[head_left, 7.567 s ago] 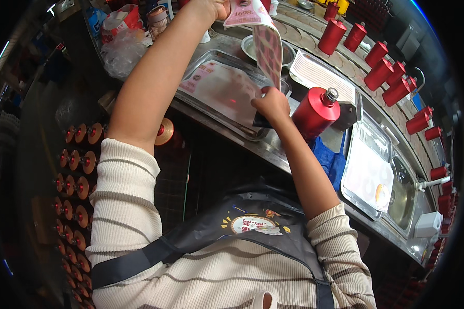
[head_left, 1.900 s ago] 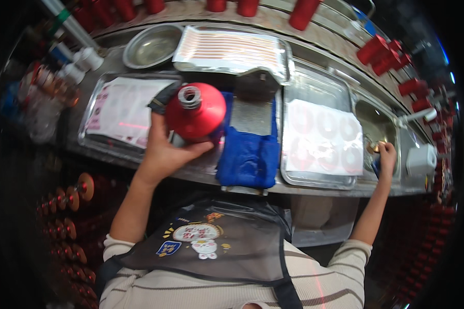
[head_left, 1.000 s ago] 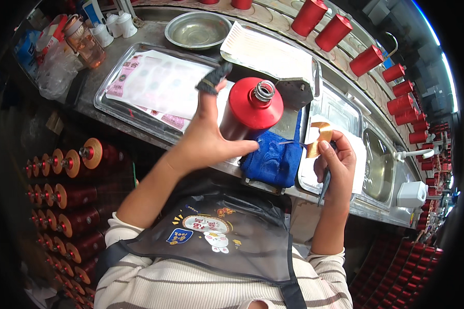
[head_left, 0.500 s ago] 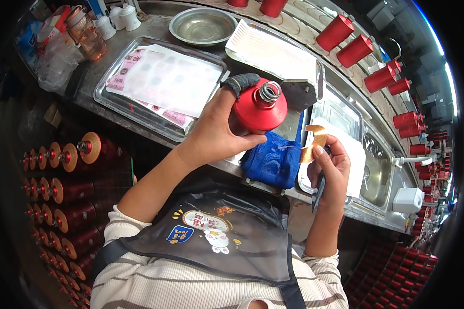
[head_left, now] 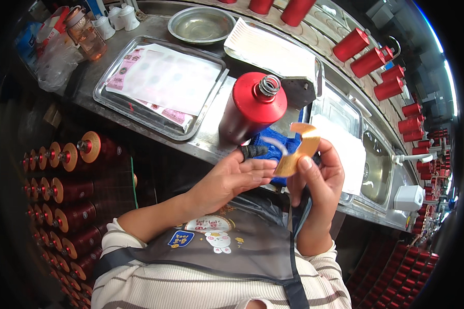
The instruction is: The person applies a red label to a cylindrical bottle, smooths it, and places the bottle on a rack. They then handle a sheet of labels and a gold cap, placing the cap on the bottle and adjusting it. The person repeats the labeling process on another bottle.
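A red bottle (head_left: 250, 108) with a silver threaded neck stands upright on the steel counter (head_left: 206, 139), beside a blue cloth (head_left: 273, 147). My right hand (head_left: 314, 172) pinches a small gold-orange label strip (head_left: 297, 149) in front of the bottle. My left hand (head_left: 237, 177) is open just left of it, palm up, with a dark cover on one fingertip, its fingertips touching the lower end of the strip. Neither hand touches the bottle.
A steel tray (head_left: 160, 85) with pink-and-white label sheets lies at left, a round steel bowl (head_left: 201, 23) and a tray of white sheets (head_left: 273, 51) behind. Red bottles (head_left: 368, 56) line the back right; more lie stacked under the counter (head_left: 62, 170).
My left hand has let go of the red bottle, which now stands on the counter, and has come down to the label strip held by my right hand.
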Demonstrator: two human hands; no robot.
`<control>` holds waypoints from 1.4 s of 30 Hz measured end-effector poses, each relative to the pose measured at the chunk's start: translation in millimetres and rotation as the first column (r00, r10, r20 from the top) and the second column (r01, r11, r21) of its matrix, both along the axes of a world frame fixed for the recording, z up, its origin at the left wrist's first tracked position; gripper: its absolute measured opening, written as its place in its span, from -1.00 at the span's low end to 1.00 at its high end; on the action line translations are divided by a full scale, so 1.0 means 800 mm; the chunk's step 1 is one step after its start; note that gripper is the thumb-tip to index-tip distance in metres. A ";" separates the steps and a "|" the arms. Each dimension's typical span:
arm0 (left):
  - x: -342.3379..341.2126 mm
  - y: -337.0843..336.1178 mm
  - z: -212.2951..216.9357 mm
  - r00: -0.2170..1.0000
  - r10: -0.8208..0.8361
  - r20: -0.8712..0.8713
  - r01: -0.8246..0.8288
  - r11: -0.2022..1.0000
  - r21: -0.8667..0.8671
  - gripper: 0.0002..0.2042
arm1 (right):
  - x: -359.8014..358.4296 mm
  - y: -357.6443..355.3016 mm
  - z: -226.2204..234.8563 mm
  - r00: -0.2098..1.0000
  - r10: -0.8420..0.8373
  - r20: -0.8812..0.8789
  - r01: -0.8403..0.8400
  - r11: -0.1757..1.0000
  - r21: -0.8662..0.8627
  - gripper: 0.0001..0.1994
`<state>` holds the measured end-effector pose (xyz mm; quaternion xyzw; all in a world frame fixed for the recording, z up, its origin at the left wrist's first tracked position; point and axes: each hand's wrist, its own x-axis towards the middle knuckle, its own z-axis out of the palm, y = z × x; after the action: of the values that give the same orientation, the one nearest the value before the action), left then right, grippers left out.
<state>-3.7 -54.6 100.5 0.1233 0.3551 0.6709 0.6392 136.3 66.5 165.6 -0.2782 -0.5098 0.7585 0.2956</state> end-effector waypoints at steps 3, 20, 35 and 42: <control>0.001 0.005 0.025 0.986 0.123 0.111 -0.130 0.989 0.062 -0.72 | 0.005 -0.009 0.004 1.000 0.006 -0.005 -0.006 1.000 -0.007 -0.64; -0.052 0.042 0.038 0.459 0.557 -0.692 -0.487 0.809 0.328 -0.59 | -0.081 0.071 -0.037 0.996 -0.043 -0.081 0.085 0.757 0.647 -0.55; -0.081 0.058 0.023 0.789 0.352 -0.504 -0.196 0.921 0.337 -0.29 | -0.089 0.045 -0.039 0.998 -0.041 -0.055 0.058 0.939 0.340 -0.30; -0.077 0.054 0.018 0.823 0.341 -0.455 -0.197 0.921 0.336 -0.30 | -0.094 0.047 -0.043 0.994 -0.020 -0.112 0.059 0.931 0.359 -0.29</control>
<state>-65.7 -11.4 115.0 0.3297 0.4273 0.7416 0.3983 60.7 104.5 131.4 -0.1884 -0.6185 0.6594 0.3836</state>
